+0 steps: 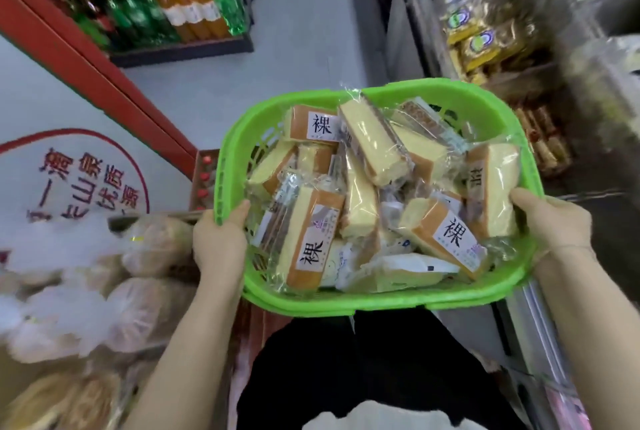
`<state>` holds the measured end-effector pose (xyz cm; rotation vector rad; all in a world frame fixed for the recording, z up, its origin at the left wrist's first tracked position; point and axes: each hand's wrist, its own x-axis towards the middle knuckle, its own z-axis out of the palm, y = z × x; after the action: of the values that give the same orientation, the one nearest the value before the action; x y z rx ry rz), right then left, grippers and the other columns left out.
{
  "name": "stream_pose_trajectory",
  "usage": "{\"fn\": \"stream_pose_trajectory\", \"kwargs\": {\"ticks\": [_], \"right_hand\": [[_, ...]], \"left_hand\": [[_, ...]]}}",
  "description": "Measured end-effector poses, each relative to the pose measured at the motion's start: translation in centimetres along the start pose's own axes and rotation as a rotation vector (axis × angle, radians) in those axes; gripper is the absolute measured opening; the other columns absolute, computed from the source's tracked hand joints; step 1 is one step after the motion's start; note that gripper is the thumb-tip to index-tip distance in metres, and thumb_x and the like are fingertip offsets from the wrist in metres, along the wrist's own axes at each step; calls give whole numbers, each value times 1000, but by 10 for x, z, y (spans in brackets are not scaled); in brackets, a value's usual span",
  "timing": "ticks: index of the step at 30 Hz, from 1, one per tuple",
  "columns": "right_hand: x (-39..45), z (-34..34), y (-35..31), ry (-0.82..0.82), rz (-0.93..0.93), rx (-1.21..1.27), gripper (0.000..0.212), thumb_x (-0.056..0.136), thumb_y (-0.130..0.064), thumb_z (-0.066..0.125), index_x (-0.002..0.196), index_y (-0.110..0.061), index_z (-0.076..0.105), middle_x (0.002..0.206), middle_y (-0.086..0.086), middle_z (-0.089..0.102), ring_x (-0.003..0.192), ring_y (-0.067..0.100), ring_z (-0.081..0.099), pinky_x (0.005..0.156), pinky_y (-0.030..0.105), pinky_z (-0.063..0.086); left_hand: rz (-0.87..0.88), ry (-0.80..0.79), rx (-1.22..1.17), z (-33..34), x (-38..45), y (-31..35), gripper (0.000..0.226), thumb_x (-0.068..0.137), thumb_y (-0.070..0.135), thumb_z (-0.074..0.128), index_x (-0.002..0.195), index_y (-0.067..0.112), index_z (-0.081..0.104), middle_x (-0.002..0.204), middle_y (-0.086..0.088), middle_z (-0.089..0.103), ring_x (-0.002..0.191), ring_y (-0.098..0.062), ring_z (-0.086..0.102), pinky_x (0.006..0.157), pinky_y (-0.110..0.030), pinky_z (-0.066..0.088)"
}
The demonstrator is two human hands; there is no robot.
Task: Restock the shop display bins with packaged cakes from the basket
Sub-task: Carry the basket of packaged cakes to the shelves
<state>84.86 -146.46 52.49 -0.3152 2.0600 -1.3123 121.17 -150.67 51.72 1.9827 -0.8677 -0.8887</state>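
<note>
I am holding the green plastic basket (377, 301) out in front of me in the shop aisle, one hand on each side rim. My left hand (218, 242) grips the left rim, thumb hooked over the top edge and pointing into the basket, the other fingers hidden beneath. My right hand (550, 221) grips the right rim the same way, thumb lying over the edge beside a wrapped cake. The basket is heaped with packaged cakes (374, 149), yellow sponge slices with brown crusts, each in clear wrap. Several carry a white label with a large black character, 裸, readable on a cake near the back left (322, 124), one at the front left (308, 242) and one at the front right (450, 232); the small print below it is too fine to read. To my left stands a white panel (79, 180) with a red ring and red Chinese writing, of which I can make out 山泉 and 优. Below it lie blurred bagged breads (104, 291). Farther off, a shelf holds green and orange drink bottles (180, 10). On my right are display bins (491, 48) with wrapped snacks, their labels too blurred to read.
</note>
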Motion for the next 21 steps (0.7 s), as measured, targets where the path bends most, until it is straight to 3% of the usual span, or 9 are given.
{"fn": "stream_pose_trajectory", "kwargs": {"ticks": [4, 7, 10, 15, 17, 21], "right_hand": [[36, 37, -25, 65, 51, 46, 14, 77, -14, 68, 87, -5, 69, 43, -9, 53, 35, 0, 46, 34, 11, 34], [72, 66, -46, 108, 68, 56, 11, 75, -16, 71, 74, -8, 64, 61, -2, 54, 53, 9, 51, 36, 11, 38], [118, 101, -70, 154, 61, 54, 24, 74, -14, 73, 60, -13, 54, 60, -6, 51, 52, 6, 45, 36, 11, 37], [187, 147, -112, 164, 127, 64, 21, 75, -15, 73, 62, -13, 55, 62, -2, 51, 47, 10, 47, 28, 9, 31], [210, 164, -130, 154, 152, 132, 20, 75, -12, 72, 63, -12, 56, 62, 0, 53, 40, 8, 50, 31, 11, 35], [244, 190, -153, 228, 231, 150, 19, 74, -12, 73, 63, -13, 57, 64, 0, 55, 53, 13, 51, 37, 13, 42]], "left_hand": [[35, -49, 77, 36, 62, 43, 29, 81, 43, 67, 86, 14, 66, 77, -9, 65, 84, -37, 65, 77, -46, 51], [25, -69, 29, 72, 103, 69, 29, 79, 42, 68, 87, 13, 66, 85, -13, 69, 84, -36, 66, 80, -50, 53], [3, -84, 0, 113, 142, 94, 18, 81, 35, 71, 81, 17, 66, 77, -5, 66, 81, -31, 66, 75, -43, 51], [-1, -106, 20, 174, 207, 150, 17, 81, 34, 71, 72, 22, 63, 77, 0, 67, 75, -21, 64, 74, -39, 50], [10, -106, 24, 198, 235, 178, 19, 80, 32, 73, 68, 23, 62, 72, 5, 65, 70, -16, 61, 66, -32, 48], [45, -156, 89, 244, 287, 225, 18, 77, 32, 75, 68, 22, 63, 67, 4, 62, 63, -16, 56, 57, -29, 40]]}}
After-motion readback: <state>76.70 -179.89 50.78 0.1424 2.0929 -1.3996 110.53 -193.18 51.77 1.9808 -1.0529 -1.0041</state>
